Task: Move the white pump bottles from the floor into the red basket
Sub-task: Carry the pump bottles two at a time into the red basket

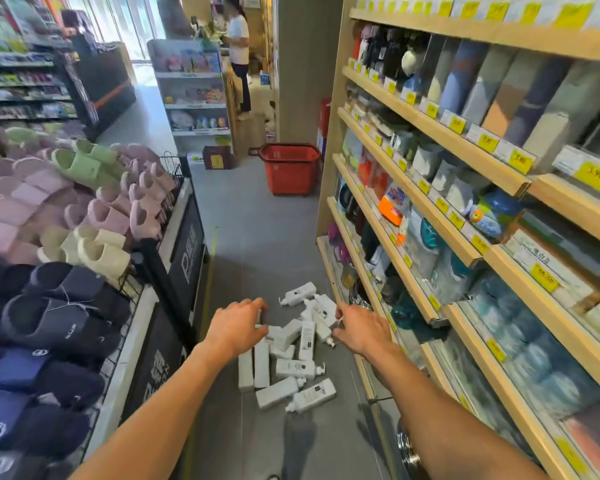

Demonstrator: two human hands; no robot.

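Observation:
Several white pump bottles [297,367] lie in a loose heap on the grey floor of the aisle. My left hand [236,329] reaches down over the left side of the heap, fingers spread and relaxed, holding nothing. Over the heap's right side hovers my right hand [362,329], its fingers loosely curled near a bottle's pump; I cannot see a grip on anything. The red basket [289,169] stands upright on the floor farther down the aisle, beside the end of the right shelf.
A wooden shelf unit [465,209] of packaged goods lines the right side. A display of slippers [66,237] with a black wire rim fills the left. A person [239,53] stands at the far end by a small rack.

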